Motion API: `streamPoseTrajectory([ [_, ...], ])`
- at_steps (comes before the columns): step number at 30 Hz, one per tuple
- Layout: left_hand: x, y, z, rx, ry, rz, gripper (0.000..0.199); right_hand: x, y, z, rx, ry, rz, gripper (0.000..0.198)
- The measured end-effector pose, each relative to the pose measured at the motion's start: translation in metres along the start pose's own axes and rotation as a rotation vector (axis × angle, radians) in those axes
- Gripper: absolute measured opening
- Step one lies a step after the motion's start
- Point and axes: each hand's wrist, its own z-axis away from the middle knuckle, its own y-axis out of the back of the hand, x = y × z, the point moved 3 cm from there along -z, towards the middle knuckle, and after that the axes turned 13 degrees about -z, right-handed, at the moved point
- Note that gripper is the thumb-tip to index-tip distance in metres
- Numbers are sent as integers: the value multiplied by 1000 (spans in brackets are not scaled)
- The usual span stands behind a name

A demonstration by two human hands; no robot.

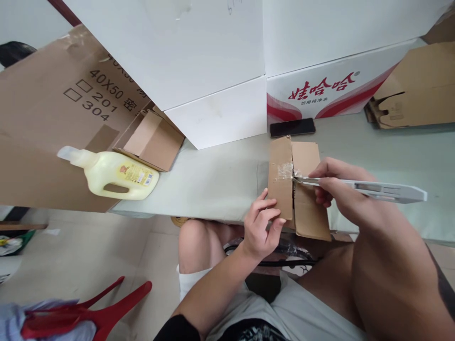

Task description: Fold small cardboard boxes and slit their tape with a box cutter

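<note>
A small brown cardboard box (279, 192) sits at the table's near edge, one flap (311, 215) lying to the right of a dark seam. Clear tape (285, 171) crosses the upper part of that seam. My right hand (336, 182) is closed round a white utility knife (384, 189), its blade pointing left with the tip at the taped seam. At the box's lower left side, my left hand (262, 222) grips the edge with bent fingers, the thumb by the near corner. The hand hides part of that side.
Behind the box lies a black phone (292, 127) against a white and red carton (330, 90). White boxes (220, 111) stand at the back. To the left are a yellow bottle (122, 175) and an open carton (156, 139); flattened cardboard (419, 90) is at the right.
</note>
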Motion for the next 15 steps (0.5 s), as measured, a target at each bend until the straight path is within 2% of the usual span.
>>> streamPoseTrajectory([
  [5,-5,2,4,35,147,38,20,4,-1,1,-53,-36,42,10],
  [8,-7,3,5,55,169,48,18,0,-3,2,-59,-21,-36,10],
  [10,-10,4,7,88,182,38,17,-4,-3,2,36,35,-146,9],
  [12,-14,5,10,105,197,9,18,-9,2,1,232,135,-223,7],
  [14,-18,6,11,106,212,-24,18,-12,7,2,406,226,-230,13],
  [15,-19,7,12,103,217,-37,18,-12,8,2,437,253,-220,17],
])
